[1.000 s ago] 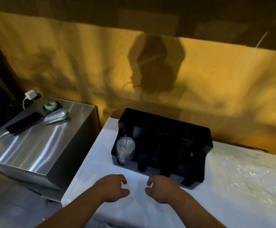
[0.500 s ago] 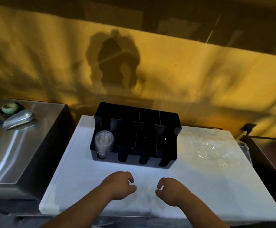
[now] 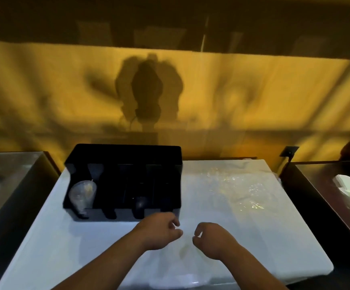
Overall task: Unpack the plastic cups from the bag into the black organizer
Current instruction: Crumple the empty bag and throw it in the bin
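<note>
Now | left hand (image 3: 159, 231), right hand (image 3: 213, 239): loosely curled, empty | plastic cups (image 3: 82, 193) in leftmost slot of black organizer (image 3: 128, 152)

A yellow wall (image 3: 274, 91) is lit warmly, and a blurred shadow (image 3: 147, 91) is cast on it. A dark band (image 3: 170, 21) is seen above. The white desk (image 3: 211, 206) is flanked by a steel cabinet (image 3: 13, 195) on the left and a dark counter (image 3: 320, 197) on the right. A socket (image 3: 289, 150) is set low in the wall.
</note>
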The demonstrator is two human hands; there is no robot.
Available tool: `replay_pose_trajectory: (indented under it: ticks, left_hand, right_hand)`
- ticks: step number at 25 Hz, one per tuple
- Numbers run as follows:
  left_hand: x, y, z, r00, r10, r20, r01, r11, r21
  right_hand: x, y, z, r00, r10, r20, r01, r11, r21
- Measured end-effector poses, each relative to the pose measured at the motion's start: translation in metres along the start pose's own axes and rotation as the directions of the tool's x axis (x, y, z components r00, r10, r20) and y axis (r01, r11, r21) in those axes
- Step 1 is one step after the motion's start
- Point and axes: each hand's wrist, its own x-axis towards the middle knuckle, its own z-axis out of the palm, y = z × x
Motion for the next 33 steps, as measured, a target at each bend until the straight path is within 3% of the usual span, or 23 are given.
replay_pose_trajectory:
  ticks: [8, 14, 17, 20, 21, 23, 25, 28, 33]
  left_hand:
    - [0.1, 0.114, 0.06, 0.99, -0.011, -0.14, 0.027, 0.993, 0.117]
    - [0.148, 0.144, 0.088, 0.96, -0.046, -0.275, 0.099, 0.978, 0.183]
    - [0.166, 0.145, 0.094, 0.938, -0.15, -0.313, 0.194, 0.974, 0.115]
    - [0.181, 0.143, 0.097, 0.909, -0.283, -0.307, 0.278, 0.959, -0.062]
    - [0.185, 0.142, 0.099, 0.905, -0.316, -0.284, 0.3, 0.949, -0.099]
    - [0.193, 0.14, 0.101, 0.908, -0.358, -0.218, 0.335, 0.933, -0.134]
    - [0.197, 0.138, 0.102, 0.908, -0.387, -0.16, 0.366, 0.919, -0.147]
    - [0.198, 0.134, 0.104, 0.906, -0.395, -0.154, 0.377, 0.917, -0.13]
    - [0.183, 0.126, 0.097, 0.962, -0.262, -0.077, 0.223, 0.916, -0.333]
  right_hand:
    - [0.03, 0.153, -0.074, 0.994, 0.089, -0.067, -0.08, 0.988, 0.134]
    - [0.052, 0.222, -0.088, 0.993, 0.115, -0.041, -0.101, 0.962, 0.252]
    - [0.063, 0.238, -0.085, 0.995, 0.102, 0.006, -0.1, 0.95, 0.295]
    - [0.075, 0.246, -0.083, 0.99, 0.123, 0.067, -0.139, 0.905, 0.401]
    - [0.079, 0.247, -0.084, 0.984, 0.143, 0.102, -0.175, 0.859, 0.481]
    - [0.084, 0.245, -0.089, 0.955, 0.184, 0.232, -0.295, 0.67, 0.682]
    - [0.085, 0.242, -0.092, 0.927, 0.174, 0.332, -0.373, 0.51, 0.775]
    - [0.089, 0.235, -0.088, 0.917, 0.13, 0.378, -0.398, 0.373, 0.838]
    - [0.098, 0.209, -0.086, 0.923, 0.126, 0.363, -0.381, 0.188, 0.905]
